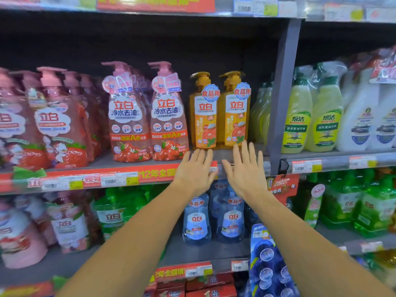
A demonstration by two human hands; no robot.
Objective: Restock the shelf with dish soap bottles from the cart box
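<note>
- Reaching toward the middle shelf in the head view, the person's left hand (196, 168) and right hand (246, 168) are both spread flat with fingers straight and apart, holding nothing.
- Two orange pump-top plastic dish soap bottles (219, 111) stand upright side by side near the front of the grey metal shelf (227, 154), just beyond the fingertips; the right hand's fingertips (245, 146) overlap the foot of the right-hand bottle, though contact cannot be confirmed, and the left hand sits just short of the left-hand one.
- Judging from this, these two bottles are already placed, and the hands seem either to be letting go or squaring them up.
- Dark space shows behind and above the orange pair, so that facing looks only thinly filled; more bottles probably belong there.
- The cart and its box are out of sight, so how much stock remains cannot be told.
- Left of the orange pair stand two tall pink pump bottles with cherry labels (147, 116), and further left a packed row of pink strawberry-label bottles (55, 121).
- To the right, past the grey upright post (282, 95), stand yellow-green trigger spray bottles (310, 116).
- On the shelf below sit clear blue pump bottles (214, 217).
- A red price strip (107, 176) runs along the shelf edge under the left hand.
</note>
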